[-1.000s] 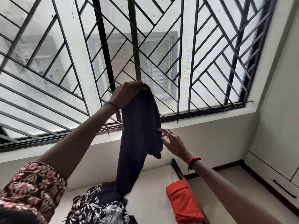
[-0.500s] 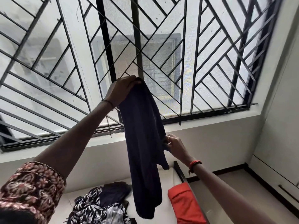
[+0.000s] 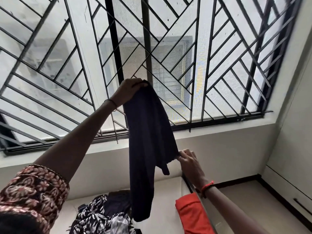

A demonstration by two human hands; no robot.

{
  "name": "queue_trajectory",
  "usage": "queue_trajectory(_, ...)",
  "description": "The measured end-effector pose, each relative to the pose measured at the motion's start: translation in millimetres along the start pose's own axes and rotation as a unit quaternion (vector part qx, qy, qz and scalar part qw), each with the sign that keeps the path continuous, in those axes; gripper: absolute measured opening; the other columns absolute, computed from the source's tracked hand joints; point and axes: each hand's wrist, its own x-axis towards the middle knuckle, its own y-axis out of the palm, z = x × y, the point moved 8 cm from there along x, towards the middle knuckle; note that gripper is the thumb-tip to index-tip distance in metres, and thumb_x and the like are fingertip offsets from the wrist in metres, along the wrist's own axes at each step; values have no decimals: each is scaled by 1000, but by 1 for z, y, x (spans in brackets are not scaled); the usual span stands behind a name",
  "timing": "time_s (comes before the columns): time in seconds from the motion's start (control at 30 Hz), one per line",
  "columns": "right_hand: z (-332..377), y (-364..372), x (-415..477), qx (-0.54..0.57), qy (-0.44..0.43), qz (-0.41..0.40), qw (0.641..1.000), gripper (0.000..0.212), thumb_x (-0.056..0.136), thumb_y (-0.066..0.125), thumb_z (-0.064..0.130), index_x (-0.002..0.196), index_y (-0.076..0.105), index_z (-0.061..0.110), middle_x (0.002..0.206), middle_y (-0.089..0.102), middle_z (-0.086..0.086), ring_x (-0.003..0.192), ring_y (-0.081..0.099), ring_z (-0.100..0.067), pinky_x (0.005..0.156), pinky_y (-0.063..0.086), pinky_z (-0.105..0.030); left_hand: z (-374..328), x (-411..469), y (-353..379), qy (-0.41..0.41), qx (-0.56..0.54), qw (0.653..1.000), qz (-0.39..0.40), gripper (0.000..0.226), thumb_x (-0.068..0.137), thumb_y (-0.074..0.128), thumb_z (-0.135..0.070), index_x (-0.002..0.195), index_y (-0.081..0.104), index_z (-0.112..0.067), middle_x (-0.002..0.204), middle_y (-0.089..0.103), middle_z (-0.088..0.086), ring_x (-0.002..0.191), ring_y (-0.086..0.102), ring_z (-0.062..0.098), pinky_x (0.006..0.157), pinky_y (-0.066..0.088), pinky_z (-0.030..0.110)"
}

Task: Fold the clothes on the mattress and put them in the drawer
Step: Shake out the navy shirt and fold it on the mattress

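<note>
Head view caught a person lifting a dark navy garment (image 3: 148,141) in front of a barred window (image 3: 219,65). The left hand (image 3: 128,90), raised high, had its fingers curled over the top edge of the cloth and gripped it there. The right hand (image 3: 187,159), lower and to the right, pinched the garment's side edge between thumb and fingertips. The cloth hung long and narrow between the two grips, its bottom end dangling clear above the mattress (image 3: 162,188).

On that pale mattress lay a loose heap of clothes (image 3: 101,215) — a black-and-white print among darker pieces — just left of the hanging end. An orange garment (image 3: 190,215), folded flat, sat near the mattress's right edge, apart from the heap.

A floral sleeve (image 3: 33,188) covered the left upper arm, a thin band (image 3: 112,103) circled the left wrist, and a red thread (image 3: 206,187) the right. A white drawer front (image 3: 287,196) with a dark handle stood closed at lower right, well apart from the bed.
</note>
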Motion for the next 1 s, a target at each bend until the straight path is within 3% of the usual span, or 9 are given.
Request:
queue_trajectory(0.1,2,-5,2,-12,31,-8,999,31,74,54,9,99,70,17,101,66,8,86,49,-15,74,46,-32,3,5,-4,-10,-21,1000,4,22,95,55,-21,74,59,-15,62,53,-14,57,45,-5,58,35,11)
queue_trajectory(0.2,7,-5,1,33,99,24,994,39,89,44,42,111,67,18,111,65,10,88,61,-19,80,49,-42,8,9,-6,-14,-20,1000,-5,30,94,56,-23,65,53,-17,55,49,-14,52,41,-5,54,32,12)
queue_trajectory(0.3,13,13,0,128,190,160,960,79,79,20,83,122,59,30,130,54,21,109,57,-13,103,26,-65,13,12,-5,-17,-9,1000,-9,29,94,55,-24,75,57,-3,62,47,-8,55,41,-5,60,34,17)
queue_trajectory(0.5,40,17,7,199,237,220,925,86,61,33,94,125,48,38,131,46,23,116,53,-16,98,12,-78,15,16,-5,-29,21,999,-40,35,95,54,-26,79,57,5,70,53,12,66,45,8,61,33,15)
queue_trajectory(0.6,48,28,9,170,245,254,920,76,68,42,85,123,53,34,131,44,18,114,52,-16,98,10,-78,12,17,-7,-37,25,997,-65,35,95,54,-24,76,56,5,68,51,10,65,43,11,60,32,14)
queue_trajectory(0.7,53,25,20,165,234,235,929,32,97,43,39,121,57,22,128,51,10,111,57,-22,101,12,-76,12,17,-11,-40,29,995,-87,31,95,54,-23,75,57,1,65,51,6,63,44,11,60,31,16)
queue_trajectory(0.8,45,20,27,184,225,206,934,26,100,39,19,107,63,13,111,63,1,101,61,-25,101,29,-62,18,14,-22,-43,38,994,-95,28,95,54,-22,76,56,-1,66,54,7,71,48,15,65,32,24)
queue_trajectory(0.87,29,18,31,158,202,195,947,24,98,46,21,99,65,8,101,68,-7,94,63,-28,78,42,-34,29,9,-31,-48,50,993,-98,26,95,53,-22,85,62,0,78,64,13,78,53,16,72,36,27)
queue_trajectory(1.0,-12,0,40,158,187,237,940,61,79,54,60,83,71,2,72,64,-14,66,58,-20,58,23,-28,60,-12,-47,-65,72,991,-93,23,96,51,-14,108,67,-3,109,68,13,104,59,18,84,33,17)
